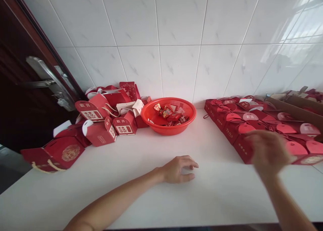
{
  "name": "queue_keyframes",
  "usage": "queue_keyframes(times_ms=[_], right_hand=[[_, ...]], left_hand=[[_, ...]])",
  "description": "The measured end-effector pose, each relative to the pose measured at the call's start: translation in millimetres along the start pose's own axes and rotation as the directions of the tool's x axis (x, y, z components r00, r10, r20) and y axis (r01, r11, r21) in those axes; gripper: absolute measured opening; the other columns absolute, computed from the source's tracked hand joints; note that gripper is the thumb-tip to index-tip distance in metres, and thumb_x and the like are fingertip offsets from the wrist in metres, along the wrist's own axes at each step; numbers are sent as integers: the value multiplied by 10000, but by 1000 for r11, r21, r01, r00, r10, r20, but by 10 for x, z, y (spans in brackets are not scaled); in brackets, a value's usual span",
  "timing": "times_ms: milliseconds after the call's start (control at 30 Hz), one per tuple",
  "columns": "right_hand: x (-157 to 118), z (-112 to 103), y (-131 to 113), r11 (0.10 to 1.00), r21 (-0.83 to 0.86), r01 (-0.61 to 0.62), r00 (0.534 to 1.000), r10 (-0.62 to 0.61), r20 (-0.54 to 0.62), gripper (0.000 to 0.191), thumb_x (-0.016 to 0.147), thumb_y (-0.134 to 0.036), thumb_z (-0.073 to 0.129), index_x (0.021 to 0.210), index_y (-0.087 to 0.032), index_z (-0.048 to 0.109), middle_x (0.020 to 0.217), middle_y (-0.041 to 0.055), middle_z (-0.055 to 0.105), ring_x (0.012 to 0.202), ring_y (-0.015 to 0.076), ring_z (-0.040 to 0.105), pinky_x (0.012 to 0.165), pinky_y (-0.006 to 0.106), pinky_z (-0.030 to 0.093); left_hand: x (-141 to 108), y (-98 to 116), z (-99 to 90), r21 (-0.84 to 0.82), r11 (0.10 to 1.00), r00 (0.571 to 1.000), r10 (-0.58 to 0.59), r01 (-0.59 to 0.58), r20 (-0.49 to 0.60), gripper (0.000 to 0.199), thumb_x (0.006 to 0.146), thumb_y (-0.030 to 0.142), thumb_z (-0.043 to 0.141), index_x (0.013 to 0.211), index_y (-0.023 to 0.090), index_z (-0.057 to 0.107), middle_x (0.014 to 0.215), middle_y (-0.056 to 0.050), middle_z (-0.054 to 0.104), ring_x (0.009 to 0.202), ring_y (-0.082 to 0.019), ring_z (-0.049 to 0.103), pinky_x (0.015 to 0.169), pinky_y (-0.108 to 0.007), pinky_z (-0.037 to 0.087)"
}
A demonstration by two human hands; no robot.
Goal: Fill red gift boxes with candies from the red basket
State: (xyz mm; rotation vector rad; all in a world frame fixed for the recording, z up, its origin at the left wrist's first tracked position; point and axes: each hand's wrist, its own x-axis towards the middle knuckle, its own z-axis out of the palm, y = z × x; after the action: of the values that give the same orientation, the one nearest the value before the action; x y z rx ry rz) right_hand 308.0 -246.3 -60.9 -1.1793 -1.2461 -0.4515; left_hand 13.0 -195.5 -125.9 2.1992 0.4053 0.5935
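My left hand (180, 169) rests on the white table (141, 197), thumb and fingers apart with nothing between them. My right hand (268, 153) is smeared by motion above the front corner of a block of red gift boxes (228, 133). Whether it holds anything cannot be made out. The boxes stand close together in rows at the right, with rounded flaps and dark red cords on top. Beyond my left hand sits a red plastic basket (169, 130) with wrapped candies (174, 117) in it.
At the left, more red boxes (101, 133) lie in a loose pile, some with rope handles. A cardboard carton (290, 104) stands at the far right. White wall tiles (179, 66) rise behind the table, and a dark door with a metal handle (44, 83) is at the left.
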Motion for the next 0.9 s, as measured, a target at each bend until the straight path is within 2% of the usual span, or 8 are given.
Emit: queue_keyframes(times_ms=[67,167,233,333,433,533,767,900], right_hand=[[-236,323,-379,976,188,111,915,-174,365,83,932,-215,549,914,-221,630,764,33,674,653,160,638,620,291,505],[-591,659,-631,934,348,76,679,-305,668,147,973,-232,475,942,-223,619,723,33,666,592,146,601,582,279,495],[-781,769,-647,931,359,64,576,-328,748,182,983,-252,442,953,-220,619,717,40,660,584,154,578,591,299,481],[-969,811,-610,926,373,60,500,-351,791,204,989,-252,411,959,-214,609,690,33,631,579,157,542,594,300,447],[-1053,800,-602,929,366,52,466,-347,814,197,984,-230,401,948,-214,594,666,22,605,567,155,515,589,295,420],[-1076,798,-619,942,334,28,455,-310,835,172,959,-193,409,946,-217,580,656,15,603,565,157,507,587,293,411],[-1091,814,-621,940,341,33,456,-317,831,144,929,-166,422,935,-216,557,658,10,607,547,158,491,570,285,394],[-1085,815,-612,945,326,12,461,-294,837,141,920,-160,433,926,-220,560,641,2,592,546,159,497,567,279,397]], left_hand=[[18,65,-177,167,983,996,69,-77,54,239,877,272,613,1058,164,724,1041,-114,735,887,-197,705,877,-339,560],[3,219,-672,382,922,997,77,-61,-26,220,930,262,534,957,195,742,963,-76,767,907,-194,708,895,-321,537],[-68,323,-1110,472,880,974,52,61,-222,247,936,287,516,944,190,743,954,-73,766,891,-189,704,875,-312,539],[-250,408,-1785,503,798,818,23,331,-574,228,876,326,565,900,193,749,966,-59,773,909,-199,703,890,-312,541],[-425,379,-2317,395,704,607,-65,590,-792,225,833,282,572,935,199,755,1088,-57,769,1002,-220,699,913,-318,544],[-496,277,-2614,291,587,480,-193,755,-856,255,791,194,590,973,192,769,1036,-68,786,971,-244,720,903,-335,546],[-295,61,-2675,275,512,483,-333,814,-810,279,829,311,602,1013,211,786,1158,-88,758,1098,-318,685,911,-368,502],[-132,25,-2663,253,427,419,-357,868,-835,178,736,342,676,796,192,753,1055,-106,782,1046,-347,686,832,-356,497]])
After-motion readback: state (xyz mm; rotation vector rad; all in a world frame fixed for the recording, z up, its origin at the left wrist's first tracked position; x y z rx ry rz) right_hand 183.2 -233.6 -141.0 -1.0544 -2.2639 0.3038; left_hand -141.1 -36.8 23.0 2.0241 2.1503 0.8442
